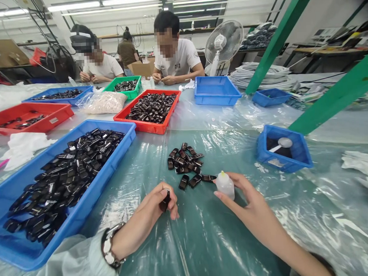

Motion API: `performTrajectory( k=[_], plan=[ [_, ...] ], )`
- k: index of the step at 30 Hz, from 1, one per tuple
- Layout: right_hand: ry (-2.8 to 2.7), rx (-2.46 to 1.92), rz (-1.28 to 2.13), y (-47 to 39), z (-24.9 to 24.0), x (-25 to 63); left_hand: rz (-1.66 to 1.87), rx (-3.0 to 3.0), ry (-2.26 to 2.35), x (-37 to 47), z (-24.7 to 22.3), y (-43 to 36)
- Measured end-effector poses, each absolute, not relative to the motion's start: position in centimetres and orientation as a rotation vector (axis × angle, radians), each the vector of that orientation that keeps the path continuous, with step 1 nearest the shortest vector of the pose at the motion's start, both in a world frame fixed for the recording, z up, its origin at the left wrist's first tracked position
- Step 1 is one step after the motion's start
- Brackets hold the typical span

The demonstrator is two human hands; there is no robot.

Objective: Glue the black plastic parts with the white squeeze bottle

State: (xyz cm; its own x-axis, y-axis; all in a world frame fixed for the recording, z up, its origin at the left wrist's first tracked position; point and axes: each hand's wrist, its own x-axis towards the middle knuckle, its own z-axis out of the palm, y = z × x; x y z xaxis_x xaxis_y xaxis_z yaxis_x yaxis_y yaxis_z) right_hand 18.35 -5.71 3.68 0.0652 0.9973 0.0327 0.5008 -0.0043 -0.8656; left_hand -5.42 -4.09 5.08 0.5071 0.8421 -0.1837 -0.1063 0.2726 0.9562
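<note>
Desk (267,232) covered in clear, wrinkled plastic sheeting over a pale green top; glare streaks across it. Left hand (158,204) near the front edge, fingers curled and pinching one small black part (165,200) between thumb and fingertips; a metal-link watch (111,247) on the wrist, loose white sleeve behind it. Right hand (250,204) just beside it, fingers wrapped round a small dropper bottle (225,185), which stands upright on the sheeting, translucent white with a yellowish nozzle tip.

Loose pile of black parts (186,164) lies just beyond both hands, mid-desk. Parts are glossy, rounded-rectangular, hard plastic by the look; they would slide easily on the sheeting.

Judgement on handling: keep the pinched part steady and turned so its working face shows, bring the nozzle close before squeezing, and squeeze lightly, since the soft bottle walls would likely give more than wanted.

Large blue tray (12,247) at the left edge, heaped with the same black parts. Red tray (147,125) further back holds more. Small blue bin (300,157) to the right holds a white scoop-like item; contents otherwise unclear. Crumpled white cloth (22,147) by the left edge. Two co-workers sit at the far edge, hands at their own work.
</note>
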Motion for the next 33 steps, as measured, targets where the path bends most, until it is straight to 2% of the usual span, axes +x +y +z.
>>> performTrajectory(
  k=[16,28,33],
  plan=[
    [-1.554,-1.566,0.897,-5.8,3.7,18.3,0.621,1.455,1.056,-5.7,5.1,-4.6],
    [-1.621,-1.540,0.917,-6.5,3.4,18.5,0.640,1.548,1.055,-6.3,4.3,-4.4],
    [-1.683,-1.493,1.051,-6.6,3.9,18.3,0.657,1.661,1.029,-6.7,5.0,-4.8]
  ],
)
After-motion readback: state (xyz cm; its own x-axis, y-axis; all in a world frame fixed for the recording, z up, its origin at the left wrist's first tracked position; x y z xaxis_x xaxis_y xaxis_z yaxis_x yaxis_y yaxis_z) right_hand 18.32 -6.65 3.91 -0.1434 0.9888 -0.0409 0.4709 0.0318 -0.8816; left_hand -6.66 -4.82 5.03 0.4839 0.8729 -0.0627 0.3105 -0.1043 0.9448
